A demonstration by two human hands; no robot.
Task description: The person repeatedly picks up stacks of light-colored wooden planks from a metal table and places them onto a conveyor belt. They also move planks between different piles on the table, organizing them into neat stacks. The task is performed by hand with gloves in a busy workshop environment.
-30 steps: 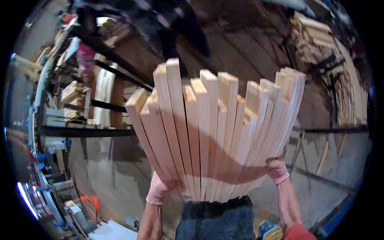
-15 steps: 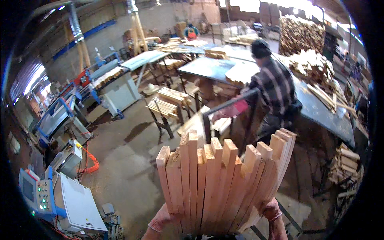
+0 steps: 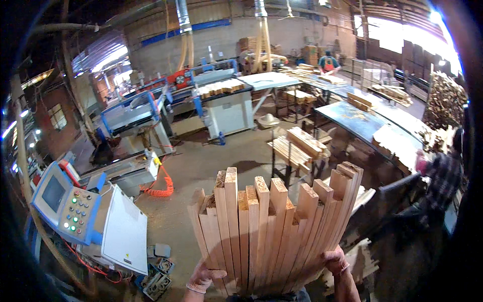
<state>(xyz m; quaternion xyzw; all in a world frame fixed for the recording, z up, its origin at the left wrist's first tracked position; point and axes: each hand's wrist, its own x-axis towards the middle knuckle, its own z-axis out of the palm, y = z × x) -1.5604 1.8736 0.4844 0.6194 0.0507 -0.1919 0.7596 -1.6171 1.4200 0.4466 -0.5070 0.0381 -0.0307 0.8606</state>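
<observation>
A wide bundle of wooden strips [image 3: 269, 226] stands upright before me, the tops at uneven heights. At its lower left side, my left hand [image 3: 205, 276] in a pale pinkish glove presses against the outer strips, the thumb lying across the front. My right hand [image 3: 335, 260], gloved alike, clamps the lower right side. Squeezed between both hands, the strips stay side by side. Their lower ends run down toward my body, where they pass out of sight.
A control console [image 3: 70, 204] and white cabinet [image 3: 125, 229] stand at left, with an orange coiled hose [image 3: 163, 187] beyond. A rack of stacked strips [image 3: 297, 146] is ahead. Blue-topped tables [image 3: 352, 121] stretch right, where a person in a plaid shirt [image 3: 445, 176] works.
My view has swung left, so the console and machines sit farther right in the picture and the plaid-shirted person is at the right rim. The bundle stays between my hands.
</observation>
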